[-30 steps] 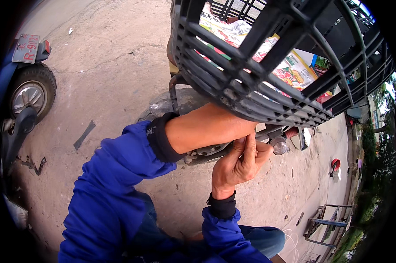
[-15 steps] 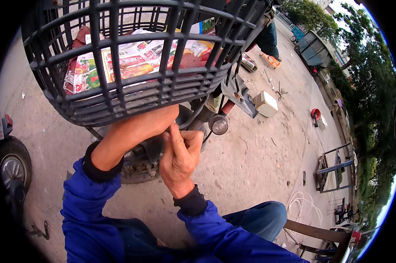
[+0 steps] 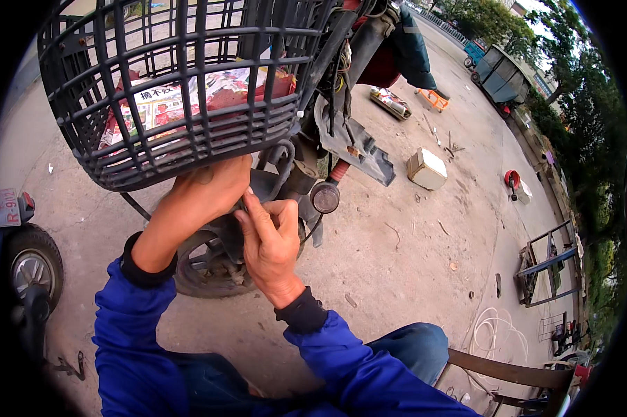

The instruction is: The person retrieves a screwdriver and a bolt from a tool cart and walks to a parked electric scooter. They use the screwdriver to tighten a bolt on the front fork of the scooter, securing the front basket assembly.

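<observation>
Under the front of a black plastic basket (image 3: 122, 179), my left hand (image 3: 219, 186) reaches in from the left. The basket and the bent wrist hide its fingers. Close against it, my right hand (image 3: 273, 247) is closed, thumb and forefinger pinched together. Whatever sits between those fingertips is too small to make out. Both hands are in front of a two-wheeled vehicle, above its front wheel (image 3: 192, 274). A round lamp (image 3: 325, 198) on a reddish stem stands just right of my right hand. Printed paper sheets (image 3: 219, 90) lie inside the basket.
A torn dark panel (image 3: 348, 146) and bare wires are at the vehicle's right side. On the concrete ground lie a whitish block (image 3: 426, 169), a red round object (image 3: 512, 178), a metal frame (image 3: 549, 264) and white tubing (image 3: 490, 333). Another vehicle's wheel (image 3: 35, 264) is at left.
My view has shifted, so the basket and both hands appear farther left, and more of the vehicle's front and wheel shows. The hands keep nearly the same pose, close together.
</observation>
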Tool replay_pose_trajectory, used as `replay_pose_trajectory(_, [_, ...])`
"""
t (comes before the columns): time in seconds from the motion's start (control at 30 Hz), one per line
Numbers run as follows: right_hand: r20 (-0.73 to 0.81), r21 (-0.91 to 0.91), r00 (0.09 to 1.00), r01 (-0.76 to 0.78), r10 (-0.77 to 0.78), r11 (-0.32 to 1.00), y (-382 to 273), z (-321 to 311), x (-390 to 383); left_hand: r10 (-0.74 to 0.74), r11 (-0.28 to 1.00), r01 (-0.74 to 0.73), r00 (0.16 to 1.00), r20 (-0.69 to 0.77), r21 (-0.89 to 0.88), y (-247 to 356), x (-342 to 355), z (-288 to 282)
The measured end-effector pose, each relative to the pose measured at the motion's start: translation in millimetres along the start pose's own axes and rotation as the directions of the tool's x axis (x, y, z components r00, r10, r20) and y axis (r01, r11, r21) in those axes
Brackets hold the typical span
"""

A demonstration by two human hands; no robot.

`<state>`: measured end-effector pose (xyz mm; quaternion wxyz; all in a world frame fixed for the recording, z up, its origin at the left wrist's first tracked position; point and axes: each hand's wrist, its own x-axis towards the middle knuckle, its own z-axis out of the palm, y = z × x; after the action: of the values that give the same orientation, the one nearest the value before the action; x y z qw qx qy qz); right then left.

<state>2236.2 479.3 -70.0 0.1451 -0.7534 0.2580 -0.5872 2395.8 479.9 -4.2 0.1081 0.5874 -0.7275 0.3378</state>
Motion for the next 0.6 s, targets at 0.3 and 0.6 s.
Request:
replay_pose_trajectory(0.3, [-0.049, 0.069, 0.996, -0.075, 0.078, 0.995, -4.8, -11.7, 1.0, -0.15, 0.957, 0.1, 0.975, -0.165, -0.274, -10.0, -4.3, 29.7])
replay_pose_trajectory(0.6, [-0.139, 0.326, 0.98, -0.089, 0.141, 0.941, 8.0, -34.3, -4.9, -0.27, 0.857, 0.126, 0.936, -0.226, -0.499, 4.0, 1.2, 0.7])
